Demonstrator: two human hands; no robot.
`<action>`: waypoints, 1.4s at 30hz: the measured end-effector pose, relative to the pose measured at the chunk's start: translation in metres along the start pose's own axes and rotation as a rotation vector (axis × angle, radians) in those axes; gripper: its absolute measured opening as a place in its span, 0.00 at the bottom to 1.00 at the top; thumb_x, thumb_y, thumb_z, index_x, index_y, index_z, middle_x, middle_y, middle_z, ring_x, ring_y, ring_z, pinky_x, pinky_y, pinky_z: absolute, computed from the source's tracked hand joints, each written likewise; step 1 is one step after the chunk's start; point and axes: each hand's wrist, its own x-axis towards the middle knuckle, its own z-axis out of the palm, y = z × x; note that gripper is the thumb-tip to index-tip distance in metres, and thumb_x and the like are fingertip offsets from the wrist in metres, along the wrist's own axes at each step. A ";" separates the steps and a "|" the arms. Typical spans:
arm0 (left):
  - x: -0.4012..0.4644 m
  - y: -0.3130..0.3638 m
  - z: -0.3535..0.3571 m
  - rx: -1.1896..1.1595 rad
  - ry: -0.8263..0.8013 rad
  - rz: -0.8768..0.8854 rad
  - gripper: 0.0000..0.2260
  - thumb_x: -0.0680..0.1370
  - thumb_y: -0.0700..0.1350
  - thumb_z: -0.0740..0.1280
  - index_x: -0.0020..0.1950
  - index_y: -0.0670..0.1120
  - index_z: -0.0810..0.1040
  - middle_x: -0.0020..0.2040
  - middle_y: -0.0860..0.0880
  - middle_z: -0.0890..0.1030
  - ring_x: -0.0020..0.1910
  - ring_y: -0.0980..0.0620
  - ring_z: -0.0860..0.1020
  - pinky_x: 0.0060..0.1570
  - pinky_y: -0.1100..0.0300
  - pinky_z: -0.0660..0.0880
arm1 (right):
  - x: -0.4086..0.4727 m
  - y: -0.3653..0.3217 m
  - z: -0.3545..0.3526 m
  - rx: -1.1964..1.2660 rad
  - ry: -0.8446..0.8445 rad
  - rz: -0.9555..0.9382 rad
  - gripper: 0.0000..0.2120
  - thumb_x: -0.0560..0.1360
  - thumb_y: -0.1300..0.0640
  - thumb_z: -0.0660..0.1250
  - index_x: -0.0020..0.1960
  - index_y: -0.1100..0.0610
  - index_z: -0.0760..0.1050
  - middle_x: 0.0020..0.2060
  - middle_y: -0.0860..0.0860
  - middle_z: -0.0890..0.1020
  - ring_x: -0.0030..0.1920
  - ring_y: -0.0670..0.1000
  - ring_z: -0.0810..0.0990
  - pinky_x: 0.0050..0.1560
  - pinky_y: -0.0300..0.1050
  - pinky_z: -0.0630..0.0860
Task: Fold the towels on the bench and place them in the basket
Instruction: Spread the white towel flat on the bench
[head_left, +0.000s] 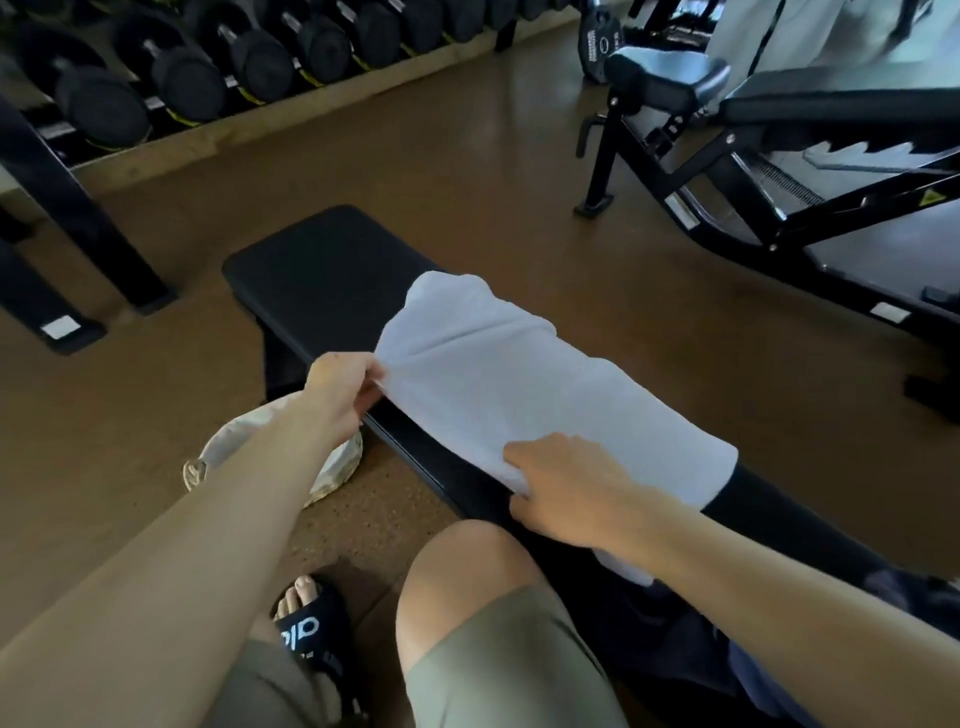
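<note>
Both hands, left hand (345, 387) and right hand (563, 486), pinched the towel (509, 379) edge at mid-frame; its overhanging side could slip off the narrow tabletop (317, 275).

black flat bench (311, 280) running diagonally from frame centre to lower right, white towel (519, 374) lying spread across its middle, dark cloth (909, 597) sitting at lower right end

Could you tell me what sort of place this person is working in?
Most likely a gym's weights area: a rack of dumbbells lines the far wall, an adjustable bench stands to the right, and the white towel lies on a flat black bench.
</note>
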 end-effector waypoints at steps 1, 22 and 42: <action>0.003 -0.004 -0.007 0.029 0.003 0.002 0.09 0.70 0.29 0.62 0.39 0.43 0.73 0.40 0.47 0.75 0.40 0.48 0.77 0.41 0.58 0.79 | 0.004 -0.001 0.000 0.008 -0.098 0.012 0.09 0.76 0.51 0.67 0.43 0.50 0.67 0.40 0.50 0.74 0.43 0.58 0.76 0.35 0.47 0.67; 0.113 0.055 0.024 1.153 -0.080 0.525 0.26 0.84 0.51 0.58 0.82 0.53 0.56 0.77 0.41 0.63 0.63 0.39 0.74 0.62 0.43 0.74 | 0.263 0.086 -0.075 0.415 0.199 0.603 0.28 0.81 0.46 0.56 0.80 0.51 0.59 0.72 0.57 0.72 0.68 0.62 0.73 0.69 0.58 0.70; 0.148 0.072 -0.060 0.747 0.364 0.361 0.11 0.81 0.46 0.59 0.59 0.41 0.70 0.46 0.49 0.72 0.38 0.52 0.70 0.39 0.52 0.70 | 0.343 0.033 -0.089 0.564 0.373 0.173 0.25 0.80 0.53 0.62 0.76 0.50 0.65 0.60 0.53 0.77 0.49 0.53 0.81 0.42 0.44 0.77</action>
